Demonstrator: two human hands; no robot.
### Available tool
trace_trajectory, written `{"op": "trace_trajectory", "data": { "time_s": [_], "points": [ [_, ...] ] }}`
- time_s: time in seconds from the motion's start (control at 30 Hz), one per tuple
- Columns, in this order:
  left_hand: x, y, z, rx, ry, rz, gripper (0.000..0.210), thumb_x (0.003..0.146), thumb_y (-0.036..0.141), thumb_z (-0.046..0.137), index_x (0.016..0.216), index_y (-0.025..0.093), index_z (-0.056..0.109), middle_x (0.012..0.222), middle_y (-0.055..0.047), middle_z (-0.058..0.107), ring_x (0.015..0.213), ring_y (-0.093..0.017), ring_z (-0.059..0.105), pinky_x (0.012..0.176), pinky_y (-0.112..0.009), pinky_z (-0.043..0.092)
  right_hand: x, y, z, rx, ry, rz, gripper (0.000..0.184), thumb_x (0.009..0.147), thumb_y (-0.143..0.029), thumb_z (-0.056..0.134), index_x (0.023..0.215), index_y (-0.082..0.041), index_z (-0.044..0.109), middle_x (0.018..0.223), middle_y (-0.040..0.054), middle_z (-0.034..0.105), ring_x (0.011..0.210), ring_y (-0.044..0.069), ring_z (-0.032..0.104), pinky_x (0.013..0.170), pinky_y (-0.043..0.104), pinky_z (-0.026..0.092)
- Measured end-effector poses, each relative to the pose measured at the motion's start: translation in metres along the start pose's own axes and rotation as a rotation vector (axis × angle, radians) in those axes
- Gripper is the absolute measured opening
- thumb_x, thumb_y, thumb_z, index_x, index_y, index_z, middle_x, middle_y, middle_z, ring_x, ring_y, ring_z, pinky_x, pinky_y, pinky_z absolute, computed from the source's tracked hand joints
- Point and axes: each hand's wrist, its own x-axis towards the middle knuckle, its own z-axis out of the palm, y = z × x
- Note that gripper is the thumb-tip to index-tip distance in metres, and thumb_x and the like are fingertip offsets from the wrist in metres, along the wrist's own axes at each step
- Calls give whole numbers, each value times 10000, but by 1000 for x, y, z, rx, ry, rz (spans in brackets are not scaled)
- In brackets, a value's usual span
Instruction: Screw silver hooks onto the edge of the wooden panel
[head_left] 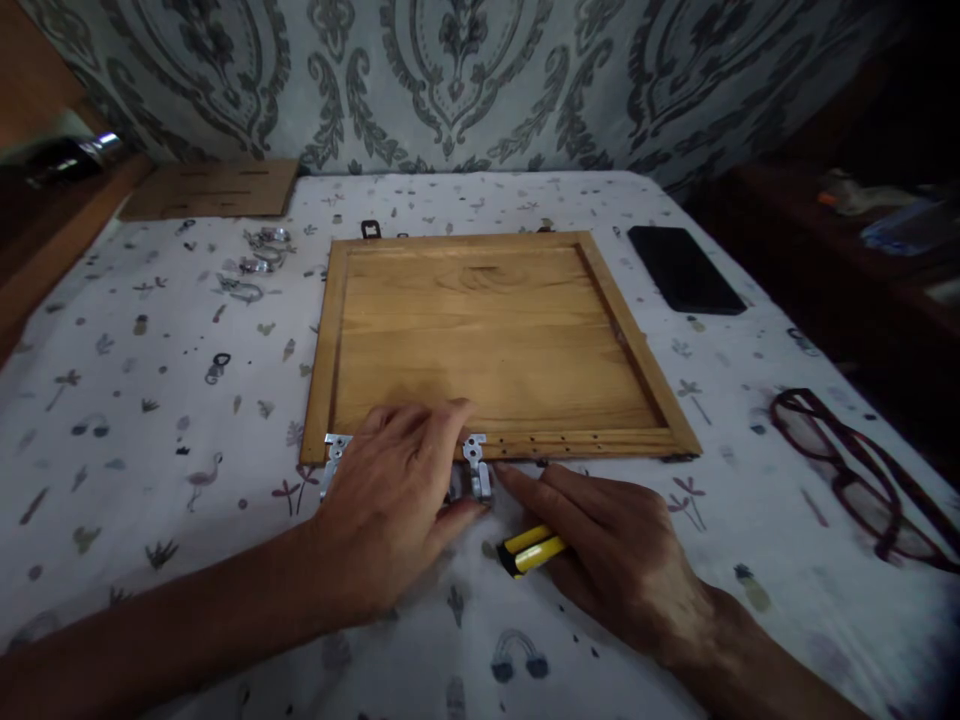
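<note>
Honey-brown wood makes the framed panel (480,335) lying just beyond my right hand (622,560) and partly under my left hand (390,495), which is half spread, thumb at a metal hinge (473,453); whether it grips that, I cannot tell. My right hand curls round a yellow-and-black tool (534,550), forefinger stretched out near the hinge.
</note>
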Motion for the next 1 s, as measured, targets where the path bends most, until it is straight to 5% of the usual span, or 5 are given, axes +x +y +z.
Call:
{"op": "trace_trajectory", "data": {
  "time_s": [0.53, 1.0],
  "points": [
    [-1, -2, 3, -18, 6, 12, 690, 761, 173, 788, 1310, 199, 370, 1109, -96, 709, 1014, -306, 674, 870, -489, 540, 9, -3, -5, -7, -62, -26, 555, 882, 1, 417, 1412, -116, 529, 686, -10, 623, 528, 135, 549, 455, 249, 438],
    [-2, -2, 4, -59, 27, 1, 657, 775, 195, 787, 1310, 213, 406, 1086, -87, 704, 1023, -303, 666, 901, -496, 525, 8, -4, -4, -20, -81, -38, 348, 927, -23, 409, 1179, -73, 643, 726, 35, 684, 579, 145, 622, 479, 262, 494]
  ]
}}
